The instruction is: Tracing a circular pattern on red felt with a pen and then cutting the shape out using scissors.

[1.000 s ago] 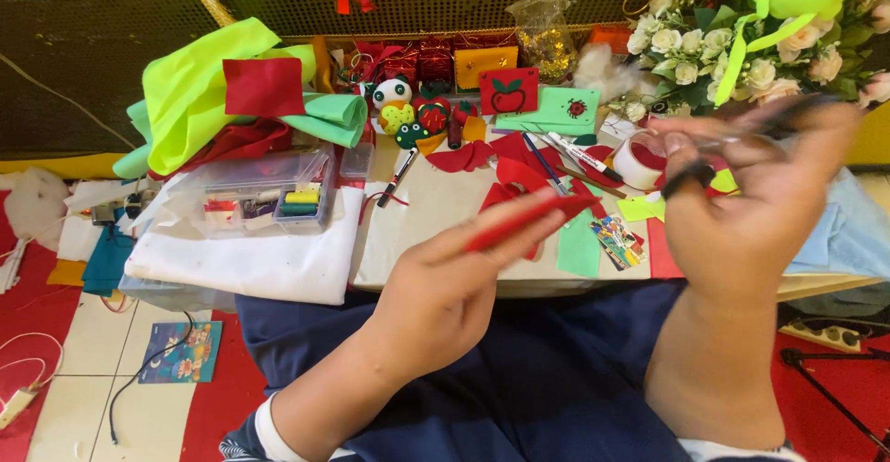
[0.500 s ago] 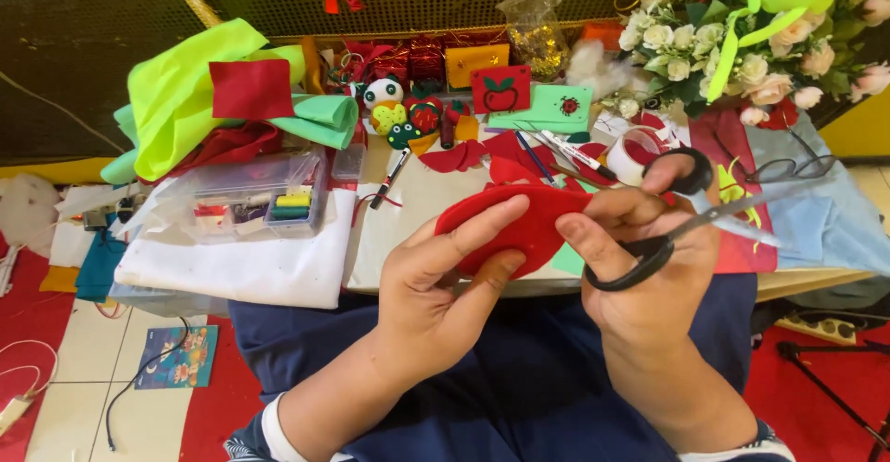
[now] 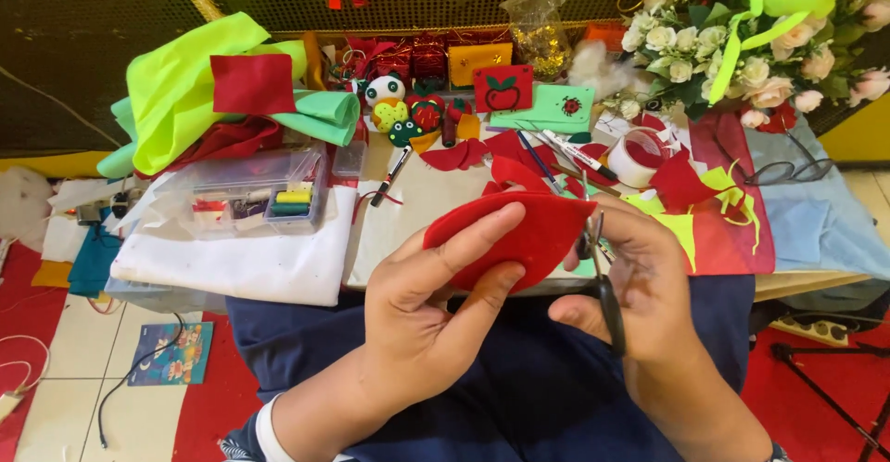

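Red felt takes centre stage in the head view: a curved red felt piece [image 3: 519, 235] is held above the person's lap, at the near edge of a crowded tabletop [image 3: 408, 212]. The left hand [image 3: 436, 309] grasps the felt, thumb and fingers [image 3: 473, 235] pinched on its left half. The right hand [image 3: 640, 281] is clenched through the handles of black scissors [image 3: 603, 281], whose blades meet the felt's right edge.

Behind the hands, red felt offcuts [image 3: 501, 151] and yellow-green scraps [image 3: 681, 226] lie scattered on the tabletop, with pens [image 3: 575, 156] and a roll of tape [image 3: 638, 156] among them. To the left, a clear plastic box [image 3: 255, 198] of small coloured items rests on folded white cloth [image 3: 241, 258], near a heap of lime-green and red fabric [image 3: 204, 82]. Small felt figures [image 3: 403, 110] and a red card with an apple shape [image 3: 502, 88] stand at the back. A bunch of white and pink flowers [image 3: 742, 54] fills the upper right, with a pair of glasses [image 3: 788, 172] on blue cloth below it. Dark blue clothing [image 3: 519, 397] covers the person's lap.
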